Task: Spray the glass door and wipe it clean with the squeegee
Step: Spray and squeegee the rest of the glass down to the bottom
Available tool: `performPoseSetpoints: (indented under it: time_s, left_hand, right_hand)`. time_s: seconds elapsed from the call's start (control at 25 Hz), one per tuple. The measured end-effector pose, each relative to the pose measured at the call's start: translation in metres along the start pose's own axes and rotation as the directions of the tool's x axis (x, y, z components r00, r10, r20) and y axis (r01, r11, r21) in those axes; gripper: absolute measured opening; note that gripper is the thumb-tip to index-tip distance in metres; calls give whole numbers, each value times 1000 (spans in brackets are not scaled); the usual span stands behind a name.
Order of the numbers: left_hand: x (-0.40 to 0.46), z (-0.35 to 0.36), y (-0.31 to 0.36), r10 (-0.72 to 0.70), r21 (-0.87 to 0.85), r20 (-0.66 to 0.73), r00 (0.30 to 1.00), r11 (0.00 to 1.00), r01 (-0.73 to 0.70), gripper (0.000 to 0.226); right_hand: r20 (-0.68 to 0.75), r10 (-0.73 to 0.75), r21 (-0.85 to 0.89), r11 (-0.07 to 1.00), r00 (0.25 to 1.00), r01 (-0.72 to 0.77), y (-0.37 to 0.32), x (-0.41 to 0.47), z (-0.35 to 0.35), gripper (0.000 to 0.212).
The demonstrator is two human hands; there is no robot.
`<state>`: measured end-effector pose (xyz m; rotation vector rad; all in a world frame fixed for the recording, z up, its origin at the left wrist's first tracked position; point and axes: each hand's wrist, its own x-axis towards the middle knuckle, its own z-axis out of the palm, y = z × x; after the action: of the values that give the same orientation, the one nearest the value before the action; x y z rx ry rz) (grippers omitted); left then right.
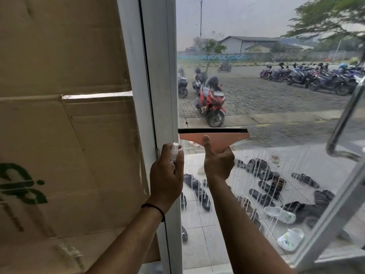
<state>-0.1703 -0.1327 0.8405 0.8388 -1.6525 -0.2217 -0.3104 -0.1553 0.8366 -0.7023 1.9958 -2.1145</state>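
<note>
The glass door (266,99) fills the middle and right of the view, and white streaks of liquid run down its lower half. My right hand (218,162) grips the handle of a pink squeegee (229,139), thumb laid up its back. The squeegee's black blade lies level against the glass, its left end at the door's white frame (169,95). My left hand (166,175) holds a small clear spray bottle (36,147) with a white nozzle, upright, just left of the squeegee and in front of the frame.
A large cardboard sheet (69,115) covers the panel on the left. A metal door handle (343,123) stands at the right edge. Through the glass lie several sandals on white tiles (197,244), with parked motorbikes beyond.
</note>
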Motion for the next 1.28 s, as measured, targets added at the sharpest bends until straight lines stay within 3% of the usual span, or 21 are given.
performPoseSetpoints:
  time_s: [0.6,0.76,0.88,1.04,1.28]
  left_hand:
    - [-39,7,-2,-55,43,89,994,998,52,45]
    - [-49,13,7,-97,38,103,990,995,93,38]
    - [-50,13,6,-149,79,59,987,986,144,22]
    - [-53,19,12,-179,-33,9,984,983,179,30]
    - [-59,36,28,-211,-6,-52,976,978,211,33]
  right_hand:
    - [127,77,-310,950,989,-34,59,-20,-27,67]
    - [209,5,-315,947,978,62,42,-11,-42,74]
    - [285,-71,-343,924,956,170,40,-16,-49,67]
    - [348,-181,-421,847,920,326,36,-21,-66,57]
    - [539,-370,-438,645,757,627,30,-1,-83,42]
